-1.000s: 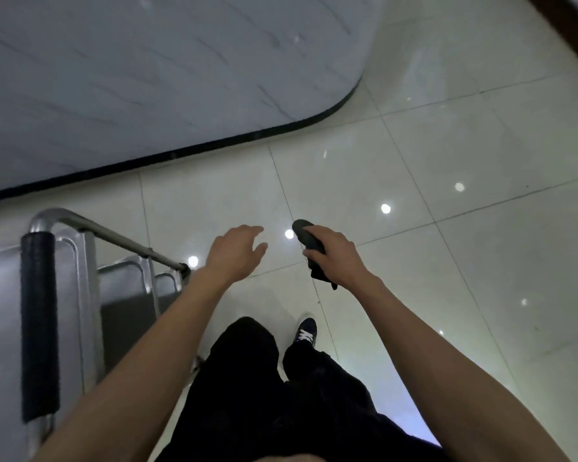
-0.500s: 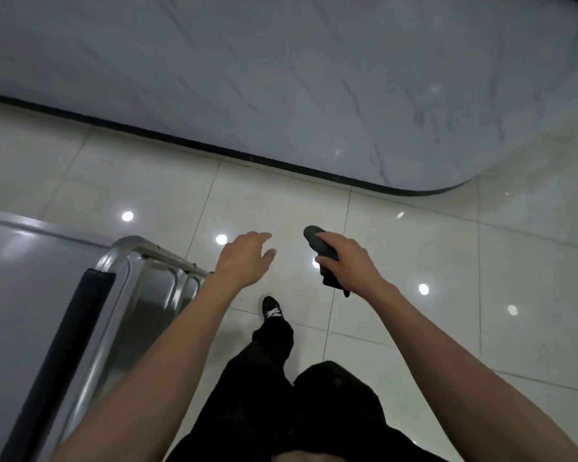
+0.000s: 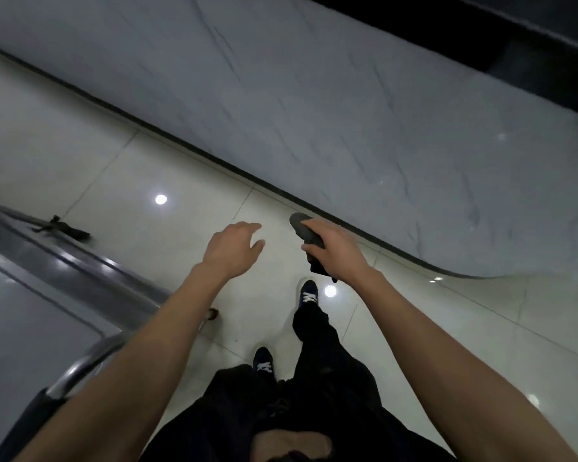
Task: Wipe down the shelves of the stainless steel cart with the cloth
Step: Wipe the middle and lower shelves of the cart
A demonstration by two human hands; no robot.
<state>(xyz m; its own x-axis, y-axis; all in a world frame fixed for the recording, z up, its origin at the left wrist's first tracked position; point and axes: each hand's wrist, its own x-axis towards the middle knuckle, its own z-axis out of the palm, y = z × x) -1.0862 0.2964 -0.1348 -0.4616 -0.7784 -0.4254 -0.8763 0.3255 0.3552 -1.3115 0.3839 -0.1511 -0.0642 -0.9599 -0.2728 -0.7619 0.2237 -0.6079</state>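
The stainless steel cart (image 3: 30, 315) fills the lower left; its top shelf is a flat grey sheet with a raised rim, and its curved handle bar with a black grip (image 3: 47, 405) runs along the near end. My left hand (image 3: 234, 248) hovers over the floor to the right of the cart, fingers relaxed and holding nothing. My right hand (image 3: 334, 251) grips a dark cloth (image 3: 306, 230), whose rolled end sticks out ahead of the fingers and whose tail hangs below the palm. Both hands are apart from the cart.
A grey marble-look counter (image 3: 347, 111) with a dark base strip runs diagonally ahead and curves away at the right. A small dark object (image 3: 64, 228) lies by the cart's far edge. Glossy white floor tiles (image 3: 147, 168) lie between cart and counter. My dark-trousered legs and shoes are below.
The view has swung to the left, so the cart's top shelf now fills the lower left and the counter runs diagonally. Both hands keep their pose, the right still gripping the cloth.
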